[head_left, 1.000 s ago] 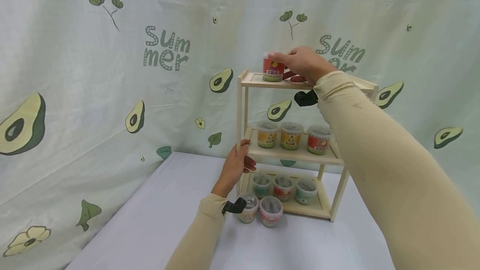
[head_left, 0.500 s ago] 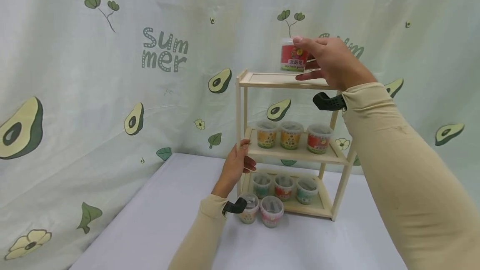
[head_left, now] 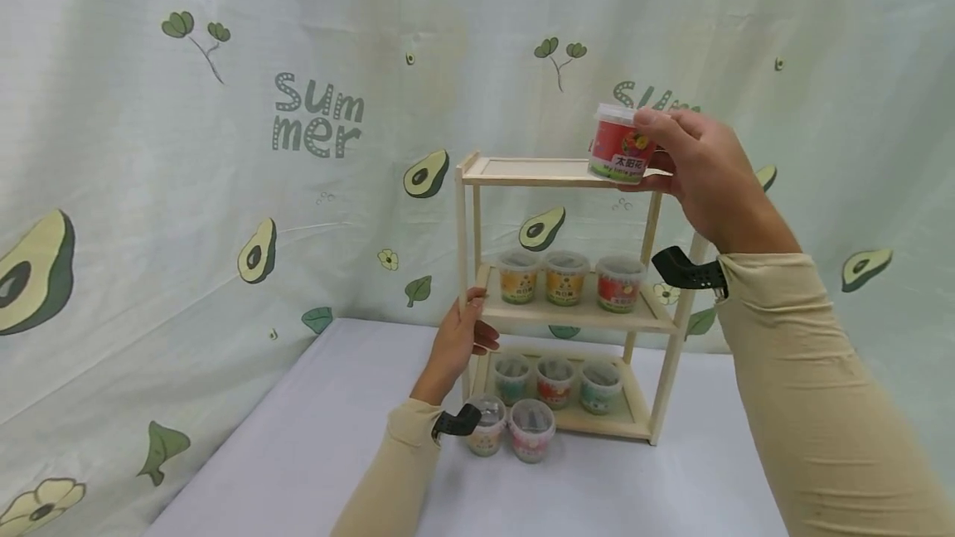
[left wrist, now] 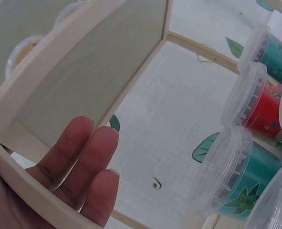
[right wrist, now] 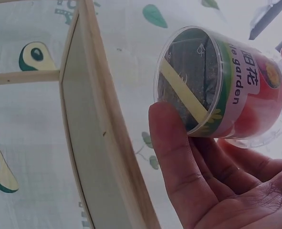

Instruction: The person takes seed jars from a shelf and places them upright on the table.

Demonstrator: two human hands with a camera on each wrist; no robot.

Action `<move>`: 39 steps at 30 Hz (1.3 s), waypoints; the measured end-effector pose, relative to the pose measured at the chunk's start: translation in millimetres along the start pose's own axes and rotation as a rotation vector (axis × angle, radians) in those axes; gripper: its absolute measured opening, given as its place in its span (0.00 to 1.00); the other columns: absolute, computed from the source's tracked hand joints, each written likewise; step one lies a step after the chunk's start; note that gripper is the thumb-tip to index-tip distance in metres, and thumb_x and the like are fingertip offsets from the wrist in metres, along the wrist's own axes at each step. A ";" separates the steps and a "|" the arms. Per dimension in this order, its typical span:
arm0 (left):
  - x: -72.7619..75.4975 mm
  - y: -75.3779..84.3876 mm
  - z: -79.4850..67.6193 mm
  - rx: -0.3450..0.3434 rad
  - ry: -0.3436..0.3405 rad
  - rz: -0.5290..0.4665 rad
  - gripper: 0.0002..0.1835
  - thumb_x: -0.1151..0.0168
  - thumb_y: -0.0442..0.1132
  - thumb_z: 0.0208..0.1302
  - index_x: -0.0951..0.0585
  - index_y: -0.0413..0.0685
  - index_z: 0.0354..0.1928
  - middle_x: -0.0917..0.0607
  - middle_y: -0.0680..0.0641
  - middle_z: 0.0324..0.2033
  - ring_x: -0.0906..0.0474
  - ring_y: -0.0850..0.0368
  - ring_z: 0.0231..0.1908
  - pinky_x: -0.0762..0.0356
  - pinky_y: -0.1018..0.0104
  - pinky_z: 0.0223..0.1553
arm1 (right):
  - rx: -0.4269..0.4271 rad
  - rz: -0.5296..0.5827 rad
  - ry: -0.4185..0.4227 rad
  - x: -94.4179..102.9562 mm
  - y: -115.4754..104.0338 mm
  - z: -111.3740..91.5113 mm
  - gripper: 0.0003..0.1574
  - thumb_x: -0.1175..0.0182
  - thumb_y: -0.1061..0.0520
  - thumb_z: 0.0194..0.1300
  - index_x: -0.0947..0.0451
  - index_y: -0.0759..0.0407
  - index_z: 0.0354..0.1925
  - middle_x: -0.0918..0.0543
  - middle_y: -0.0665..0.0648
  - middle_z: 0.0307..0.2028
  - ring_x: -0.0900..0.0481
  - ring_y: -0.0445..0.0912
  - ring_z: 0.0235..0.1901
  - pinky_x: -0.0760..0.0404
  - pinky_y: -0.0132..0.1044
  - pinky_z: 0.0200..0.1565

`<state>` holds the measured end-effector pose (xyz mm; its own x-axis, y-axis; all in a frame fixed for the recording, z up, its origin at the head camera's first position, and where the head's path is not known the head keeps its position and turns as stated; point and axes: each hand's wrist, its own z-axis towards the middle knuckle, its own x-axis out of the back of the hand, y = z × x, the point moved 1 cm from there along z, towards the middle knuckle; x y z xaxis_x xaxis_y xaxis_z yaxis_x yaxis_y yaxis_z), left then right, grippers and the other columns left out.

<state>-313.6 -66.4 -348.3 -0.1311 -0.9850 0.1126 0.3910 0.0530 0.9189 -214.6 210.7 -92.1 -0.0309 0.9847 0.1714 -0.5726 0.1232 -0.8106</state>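
In the head view my right hand (head_left: pixel 701 160) holds a small clear plastic cup (head_left: pixel 621 147) with a red label, in front of the wooden shelf's top board (head_left: pixel 533 170). The right wrist view shows the cup's transparent base (right wrist: pixel 186 81), with dark contents and a pale strip inside; a finger supports its bottom edge. My left hand (head_left: pixel 457 342) grips the left post (head_left: pixel 462 247) of the shelf at middle-board height. Seen from the left wrist, several fingers (left wrist: pixel 99 162) reach round that post, touching no cup.
The middle board bears two orange-labelled cups (head_left: pixel 564 278) and a red one (head_left: pixel 619 284). Three cups (head_left: pixel 555 381) stand on the bottom board. Two pink-toned cups (head_left: pixel 532 431) sit on the white table (head_left: pixel 336 437) before the shelf. An avocado-print cloth (head_left: pixel 186 214) hangs behind.
The red-labelled cup has left the top board: my right hand lifted it, then brought it right and towards me, slightly tilted. My left hand stays on the post. The head view has shifted slightly.
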 end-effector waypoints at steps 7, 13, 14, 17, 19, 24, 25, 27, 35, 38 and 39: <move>7.3 4.5 0.1 -0.015 0.056 0.010 0.27 0.59 0.59 0.80 0.33 0.54 0.71 0.15 0.42 0.29 0.14 0.48 0.28 0.21 0.60 0.30 | 0.041 0.001 -0.025 -0.6 18.9 -28.2 0.32 0.43 0.43 0.74 0.33 0.61 0.65 0.27 0.62 0.58 0.25 0.55 0.54 0.19 0.31 0.47; 2.5 -0.8 -3.4 0.006 0.020 0.009 0.29 0.59 0.58 0.80 0.35 0.51 0.73 0.14 0.40 0.30 0.13 0.47 0.29 0.21 0.60 0.30 | 0.002 -0.051 -0.035 7.8 43.0 -51.0 0.30 0.47 0.44 0.77 0.36 0.56 0.67 0.29 0.60 0.60 0.26 0.54 0.56 0.21 0.30 0.49; 1.7 -1.2 -4.0 0.003 0.019 0.006 0.29 0.59 0.58 0.80 0.35 0.50 0.73 0.15 0.39 0.30 0.13 0.44 0.29 0.21 0.59 0.29 | -0.005 -0.058 -0.039 8.7 47.1 -54.3 0.29 0.48 0.44 0.77 0.36 0.57 0.67 0.29 0.60 0.60 0.26 0.54 0.56 0.21 0.30 0.49; 0.1 -1.6 -4.3 -0.010 0.029 -0.003 0.29 0.58 0.57 0.80 0.36 0.49 0.73 0.15 0.34 0.31 0.14 0.38 0.31 0.20 0.57 0.29 | -0.024 -0.105 -0.044 10.4 58.5 -62.9 0.27 0.49 0.45 0.78 0.36 0.56 0.67 0.28 0.58 0.59 0.27 0.52 0.56 0.22 0.29 0.49; -0.6 -0.2 -3.7 -0.014 0.033 -0.012 0.29 0.57 0.57 0.80 0.35 0.50 0.73 0.15 0.32 0.32 0.14 0.36 0.31 0.20 0.56 0.30 | -0.031 -0.162 -0.045 11.1 65.5 -68.3 0.27 0.51 0.45 0.78 0.37 0.56 0.67 0.28 0.56 0.58 0.28 0.50 0.56 0.22 0.28 0.49; -2.4 2.6 -3.0 -0.014 0.028 -0.017 0.27 0.58 0.56 0.80 0.34 0.51 0.72 0.14 0.38 0.29 0.13 0.43 0.30 0.20 0.60 0.30 | -0.053 -0.239 -0.044 11.6 80.1 -80.5 0.29 0.52 0.45 0.79 0.38 0.58 0.69 0.29 0.56 0.58 0.29 0.50 0.55 0.23 0.27 0.49; -2.8 2.5 -3.0 -0.016 0.026 -0.018 0.27 0.58 0.56 0.80 0.33 0.52 0.72 0.14 0.39 0.29 0.13 0.44 0.29 0.21 0.60 0.29 | -0.060 -0.242 -0.042 11.9 82.4 -82.4 0.30 0.52 0.45 0.79 0.39 0.59 0.69 0.29 0.56 0.58 0.29 0.50 0.55 0.23 0.27 0.48; -3.8 7.2 -5.3 -0.015 0.012 -0.020 0.27 0.59 0.55 0.81 0.34 0.49 0.72 0.15 0.36 0.30 0.14 0.41 0.30 0.20 0.58 0.30 | -0.070 -0.243 -0.038 12.9 87.0 -86.0 0.31 0.52 0.45 0.79 0.39 0.59 0.70 0.28 0.56 0.58 0.28 0.49 0.55 0.23 0.27 0.48; -5.5 25.6 -11.1 0.003 -0.035 -0.003 0.26 0.61 0.49 0.83 0.37 0.43 0.73 0.17 0.26 0.36 0.17 0.28 0.37 0.20 0.52 0.34 | -0.094 -0.232 -0.048 15.6 109.3 -101.7 0.31 0.53 0.46 0.80 0.41 0.62 0.70 0.28 0.59 0.58 0.27 0.49 0.54 0.22 0.27 0.48; -2.2 23.3 -8.0 0.011 -0.046 0.004 0.26 0.62 0.48 0.83 0.38 0.42 0.74 0.17 0.25 0.36 0.17 0.27 0.37 0.19 0.47 0.37 | -0.101 -0.203 -0.054 14.9 118.3 -105.8 0.31 0.54 0.46 0.80 0.41 0.63 0.70 0.28 0.60 0.58 0.26 0.49 0.53 0.22 0.28 0.49; -1.0 19.9 -5.9 0.017 -0.042 0.004 0.26 0.62 0.49 0.83 0.39 0.43 0.75 0.17 0.25 0.36 0.17 0.27 0.37 0.19 0.47 0.37 | -0.107 -0.192 -0.055 14.4 121.5 -107.1 0.32 0.54 0.46 0.80 0.41 0.63 0.70 0.29 0.59 0.58 0.26 0.49 0.54 0.22 0.28 0.49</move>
<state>-300.3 -65.4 -332.3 -0.1679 -0.9770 0.1314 0.3761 0.0597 0.9246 -196.8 253.1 -248.0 0.0243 0.9341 0.3561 -0.4822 0.3230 -0.8143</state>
